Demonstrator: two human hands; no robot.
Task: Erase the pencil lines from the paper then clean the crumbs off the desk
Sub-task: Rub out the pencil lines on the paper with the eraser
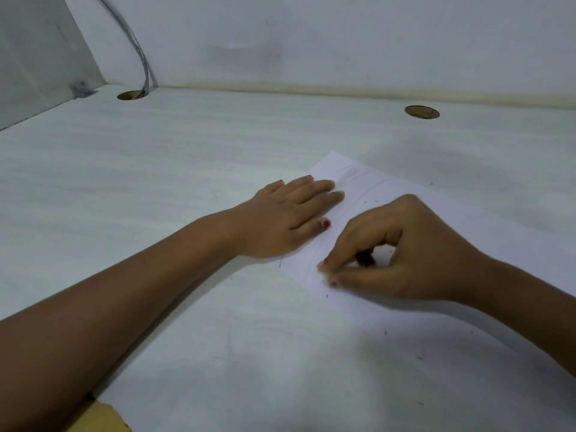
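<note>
A white sheet of paper (461, 213) lies slanted on the white desk (156, 169), with faint pencil lines (371, 182) near its far end. My left hand (286, 216) lies flat, fingers spread, pressing the paper's left edge. My right hand (402, 254) is pinched low on the paper, fingertips closed on a small object, most likely an eraser (324, 269), almost wholly hidden by the fingers. Small dark eraser crumbs (385, 332) are scattered on the paper and on the desk near my right hand.
Two round cable holes sit in the desk, one at the far left (132, 95) with grey cables (141, 57) rising from it, one at the far right (421, 112). A wall runs along the back and a panel stands at left. A brown chipped edge (99, 416) shows at bottom left.
</note>
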